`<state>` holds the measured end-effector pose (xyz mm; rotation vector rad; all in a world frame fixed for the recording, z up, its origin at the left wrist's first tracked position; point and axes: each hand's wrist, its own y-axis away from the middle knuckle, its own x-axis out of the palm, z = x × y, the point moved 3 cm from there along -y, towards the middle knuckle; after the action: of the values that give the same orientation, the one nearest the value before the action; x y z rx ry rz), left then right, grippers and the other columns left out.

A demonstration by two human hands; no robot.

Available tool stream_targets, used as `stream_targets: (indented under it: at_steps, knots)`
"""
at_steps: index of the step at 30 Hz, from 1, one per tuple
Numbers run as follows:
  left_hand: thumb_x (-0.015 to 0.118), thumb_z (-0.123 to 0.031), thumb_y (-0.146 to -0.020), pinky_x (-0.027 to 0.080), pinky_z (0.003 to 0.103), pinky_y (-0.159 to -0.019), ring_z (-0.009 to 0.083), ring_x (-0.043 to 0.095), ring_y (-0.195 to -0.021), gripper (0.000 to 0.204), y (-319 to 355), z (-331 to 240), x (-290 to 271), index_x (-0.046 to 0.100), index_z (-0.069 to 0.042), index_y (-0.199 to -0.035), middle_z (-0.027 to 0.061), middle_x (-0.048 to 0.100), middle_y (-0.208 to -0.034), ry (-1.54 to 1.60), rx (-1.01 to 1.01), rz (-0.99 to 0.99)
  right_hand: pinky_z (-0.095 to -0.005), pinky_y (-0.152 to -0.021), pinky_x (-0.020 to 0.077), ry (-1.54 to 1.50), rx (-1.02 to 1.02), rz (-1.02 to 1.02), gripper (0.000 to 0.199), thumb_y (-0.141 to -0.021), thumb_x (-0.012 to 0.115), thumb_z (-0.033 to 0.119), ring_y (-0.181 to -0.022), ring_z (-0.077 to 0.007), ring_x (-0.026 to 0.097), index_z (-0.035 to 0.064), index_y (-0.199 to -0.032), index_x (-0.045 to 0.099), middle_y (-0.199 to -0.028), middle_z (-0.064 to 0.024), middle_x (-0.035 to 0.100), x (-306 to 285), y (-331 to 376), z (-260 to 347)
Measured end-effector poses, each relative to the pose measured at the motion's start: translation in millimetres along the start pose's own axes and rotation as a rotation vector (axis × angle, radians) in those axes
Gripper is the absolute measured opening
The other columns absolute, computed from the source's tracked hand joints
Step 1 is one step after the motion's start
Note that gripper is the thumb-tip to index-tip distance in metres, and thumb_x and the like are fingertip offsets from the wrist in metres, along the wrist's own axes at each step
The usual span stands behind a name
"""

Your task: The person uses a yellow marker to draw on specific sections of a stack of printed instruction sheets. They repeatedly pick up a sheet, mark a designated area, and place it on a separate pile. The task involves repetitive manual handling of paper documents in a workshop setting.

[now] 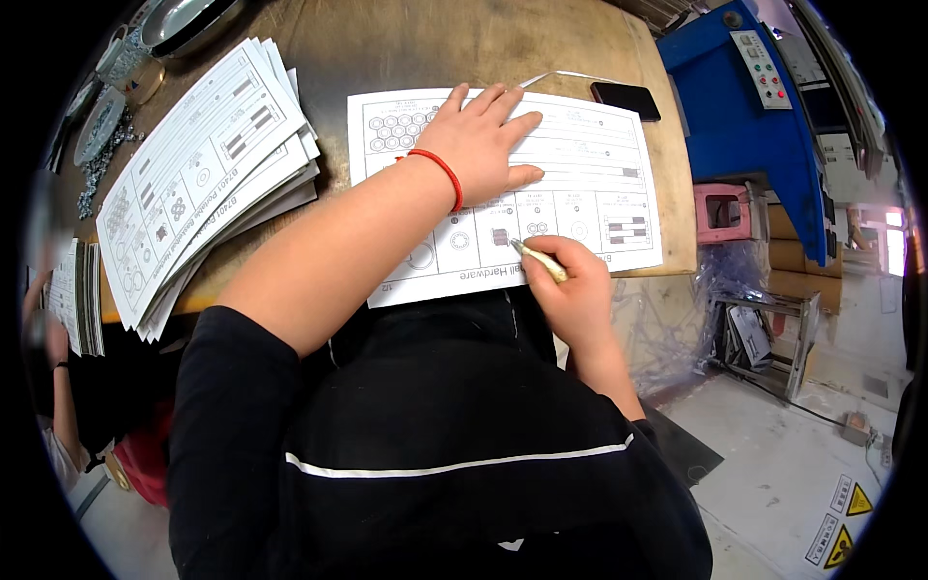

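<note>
A white printed sheet [580, 155] with a grid of small hardware drawings lies on the wooden table [435, 48] in front of me. My left hand [478, 140], a red string bracelet [440, 169] on its wrist, lies flat on the sheet with fingers spread. My right hand [570, 275] grips a slim pale tool [541, 259] like a pen or small knife. The tool's tip touches the sheet's near row of boxes.
A fanned stack of similar printed sheets [203, 164] lies at the left. Metal bowls [184, 19] and small metal parts [101, 145] sit at the far left. A black phone [626, 100] rests at the table's far right. A blue machine [744, 106] stands beyond the table.
</note>
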<state>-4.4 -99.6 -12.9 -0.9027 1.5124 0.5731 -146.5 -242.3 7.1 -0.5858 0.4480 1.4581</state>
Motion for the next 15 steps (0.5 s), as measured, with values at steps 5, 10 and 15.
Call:
stream_targets:
  at_steps: [5, 10, 15]
  knots:
    - [0.047, -0.063, -0.097, 0.020, 0.049, -0.123, 0.0273, 0.028, -0.150, 0.070, 1.7, 2.3, 1.8, 0.041, -0.021, -0.152, 0.0109, 0.032, -0.161, -0.004, 0.001, -0.036, -0.0364, -0.069, 0.0536, 0.119, -0.089, -0.010, 0.012, -0.085, 0.070, 0.007, -0.079, -0.0310, 0.068, 0.0037, -0.097, 0.069, -0.088, -0.0129, 0.070, 7.8, -3.9, 6.9]
    - [0.048, -0.062, -0.097, 0.020, 0.048, -0.123, 0.0273, 0.028, -0.150, 0.069, 0.1, -0.1, 4.5, 0.041, -0.021, -0.152, 0.0110, 0.033, -0.161, 0.003, 0.000, -0.045, -0.0380, -0.064, 0.0523, 0.226, -0.100, -0.039, 0.011, -0.087, 0.069, 0.007, -0.075, -0.0315, 0.066, 0.0053, -0.097, 0.066, -0.084, -0.0116, 0.068, 13.5, -1.3, 15.4]
    - [0.049, -0.062, -0.096, 0.020, 0.047, -0.124, 0.0255, 0.028, -0.150, 0.068, -0.7, 0.8, 9.8, 0.042, -0.024, -0.152, 0.0090, 0.034, -0.161, -0.042, -0.026, -0.071, -0.0403, -0.060, 0.0508, 0.328, -0.117, -0.027, 0.009, -0.088, 0.068, 0.009, -0.071, -0.0319, 0.065, 0.0062, -0.097, 0.064, -0.079, -0.0105, 0.067, 21.0, -2.5, 20.4]
